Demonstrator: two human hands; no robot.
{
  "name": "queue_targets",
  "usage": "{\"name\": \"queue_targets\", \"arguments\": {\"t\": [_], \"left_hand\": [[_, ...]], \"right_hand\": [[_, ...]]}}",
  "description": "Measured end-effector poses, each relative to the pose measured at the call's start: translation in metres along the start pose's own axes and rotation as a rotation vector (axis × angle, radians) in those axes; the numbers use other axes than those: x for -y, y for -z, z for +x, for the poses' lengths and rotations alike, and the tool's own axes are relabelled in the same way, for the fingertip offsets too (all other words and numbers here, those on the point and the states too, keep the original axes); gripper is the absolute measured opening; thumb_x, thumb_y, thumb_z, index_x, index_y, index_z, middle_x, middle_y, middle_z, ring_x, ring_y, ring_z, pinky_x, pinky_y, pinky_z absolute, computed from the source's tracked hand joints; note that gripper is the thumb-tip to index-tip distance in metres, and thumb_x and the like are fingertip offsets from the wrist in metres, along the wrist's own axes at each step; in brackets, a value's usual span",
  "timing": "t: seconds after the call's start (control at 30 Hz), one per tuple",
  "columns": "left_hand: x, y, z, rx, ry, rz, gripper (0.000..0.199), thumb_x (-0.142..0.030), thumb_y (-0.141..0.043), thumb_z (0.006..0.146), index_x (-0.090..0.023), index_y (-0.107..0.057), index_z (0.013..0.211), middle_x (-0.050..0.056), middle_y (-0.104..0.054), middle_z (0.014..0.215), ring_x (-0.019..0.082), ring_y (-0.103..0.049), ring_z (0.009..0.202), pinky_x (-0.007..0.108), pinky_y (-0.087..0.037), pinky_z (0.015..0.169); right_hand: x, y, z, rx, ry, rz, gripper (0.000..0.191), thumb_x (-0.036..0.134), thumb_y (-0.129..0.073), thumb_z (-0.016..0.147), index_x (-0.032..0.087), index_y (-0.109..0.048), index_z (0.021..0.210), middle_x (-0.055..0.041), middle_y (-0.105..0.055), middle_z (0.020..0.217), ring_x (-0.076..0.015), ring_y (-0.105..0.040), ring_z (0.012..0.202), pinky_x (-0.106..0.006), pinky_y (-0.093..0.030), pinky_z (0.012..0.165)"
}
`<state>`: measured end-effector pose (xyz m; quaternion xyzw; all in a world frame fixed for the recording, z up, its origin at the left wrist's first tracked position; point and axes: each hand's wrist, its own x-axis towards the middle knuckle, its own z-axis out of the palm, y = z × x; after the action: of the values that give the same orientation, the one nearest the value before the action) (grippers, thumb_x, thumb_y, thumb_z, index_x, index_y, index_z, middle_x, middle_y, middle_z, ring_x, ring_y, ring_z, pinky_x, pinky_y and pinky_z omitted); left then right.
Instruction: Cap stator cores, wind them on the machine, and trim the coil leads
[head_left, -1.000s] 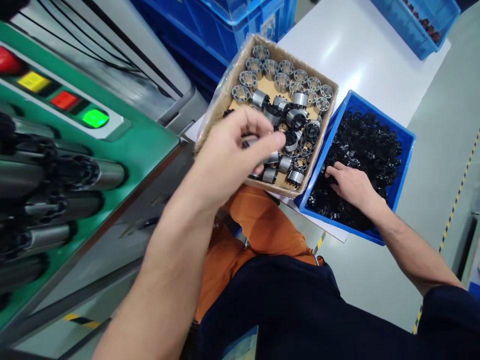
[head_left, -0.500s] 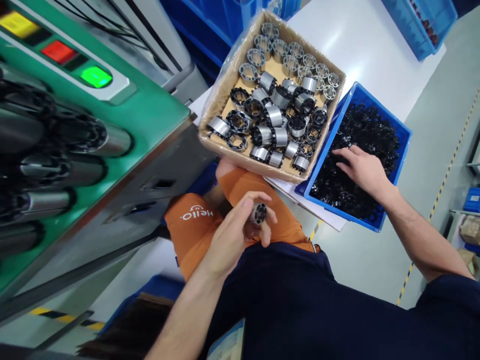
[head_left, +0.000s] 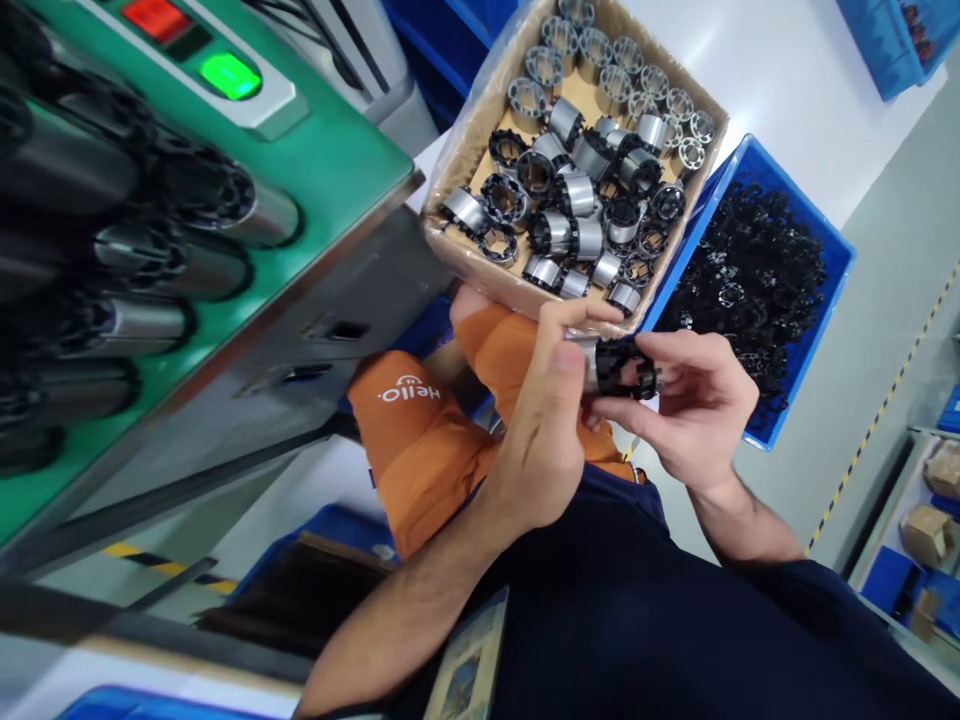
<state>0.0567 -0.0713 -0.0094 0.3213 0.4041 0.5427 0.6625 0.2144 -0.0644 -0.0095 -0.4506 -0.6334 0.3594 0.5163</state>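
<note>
My left hand [head_left: 544, 430] is closed around a silver metal stator core [head_left: 590, 362] above my lap. Between the fingertips of my right hand [head_left: 694, 400] is a black plastic ring [head_left: 637, 368] with prongs, held against the core's right end. Both hands meet just in front of the cardboard box [head_left: 510, 290], where bare metal cores stand in rows at the back and cores with black ends lie jumbled nearer me. Fingers hide part of the core. A blue bin [head_left: 836, 290] full of black plastic rings stands to the right, partly behind my right hand.
On the left, a green-topped machine [head_left: 352, 150] has lit buttons [head_left: 231, 76] and several cores on top. A white table [head_left: 795, 90] carries the box and bin, with another blue bin [head_left: 885, 50] at the far right. Shelves [head_left: 911, 530] stand at the right edge.
My right hand has left the blue bin and come to my left hand with a black ring. The left hand has moved right and up with the core. The camera view has shifted.
</note>
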Motion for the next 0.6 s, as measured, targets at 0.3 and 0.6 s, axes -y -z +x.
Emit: {"name": "queue_targets", "arguments": {"t": [0.3,0.6], "left_hand": [[0.003,0.007,0.002,0.067,-0.067,-0.012,0.037,-0.069,-0.056,0.122,-0.037,-0.073,0.129,0.004,-0.076,0.11,0.02,-0.063,0.078,0.038,-0.053,0.066],[0.003,0.012,-0.001,0.083,0.008,-0.054,0.048,-0.074,-0.06,0.12,-0.028,-0.07,0.124,0.003,-0.063,0.089,0.014,-0.052,0.062,0.033,-0.047,0.056]], "right_hand": [[0.002,0.0,0.011,0.058,-0.016,0.169,0.05,0.03,-0.104,0.096,0.039,-0.086,0.142,-0.0001,-0.092,0.111,-0.0202,-0.088,0.074,-0.033,-0.078,0.064],[-0.004,-0.001,0.009,0.012,0.172,0.034,0.038,0.032,-0.102,0.097,0.04,-0.089,0.132,-0.0009,-0.089,0.104,-0.0219,-0.084,0.079,-0.037,-0.072,0.061]]}}
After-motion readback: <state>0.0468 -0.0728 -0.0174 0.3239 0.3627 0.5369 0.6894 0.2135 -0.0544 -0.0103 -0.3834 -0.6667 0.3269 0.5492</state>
